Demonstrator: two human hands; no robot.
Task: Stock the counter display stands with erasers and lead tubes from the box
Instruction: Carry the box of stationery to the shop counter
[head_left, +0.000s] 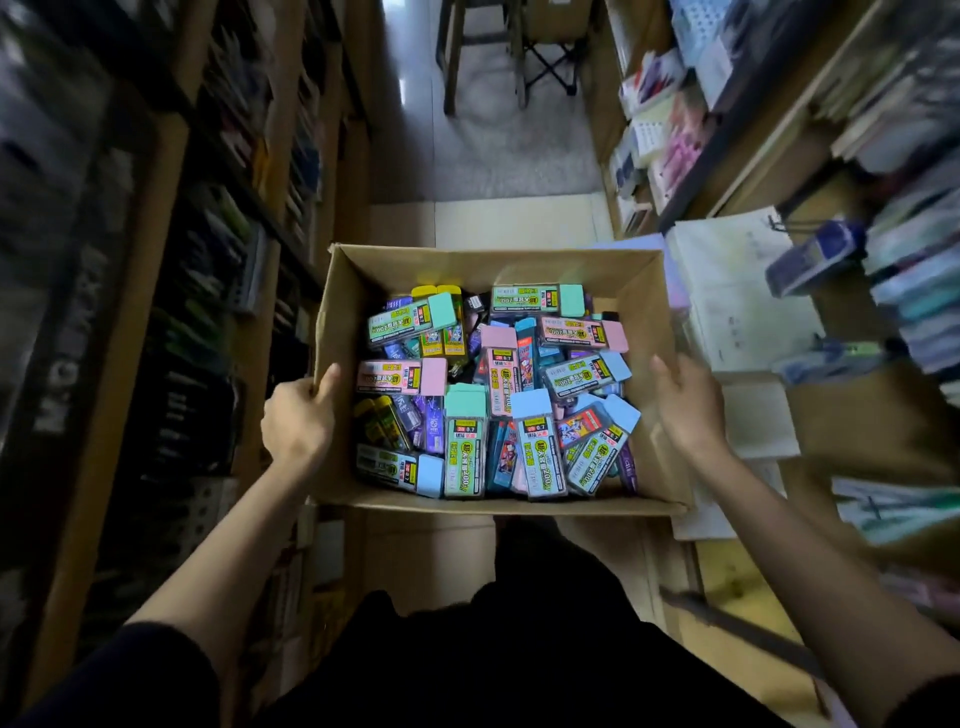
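Observation:
An open cardboard box (519, 267) hangs in front of me over the aisle floor. It is filled with several lead tubes (496, 395) with mint, pink and blue caps, mixed with small purple and yellow packs. My left hand (298, 415) grips the box's left wall, thumb over the rim. My right hand (685, 402) lies at the box's right wall with relaxed fingers; whether it touches the cardboard I cannot tell.
Dark shelves of stationery (171, 312) line the left side. On the right stand shelves (883, 208) with notebooks and papers, and a counter (737, 291) with white sheets. A stool (483, 47) stands at the far end of the narrow aisle.

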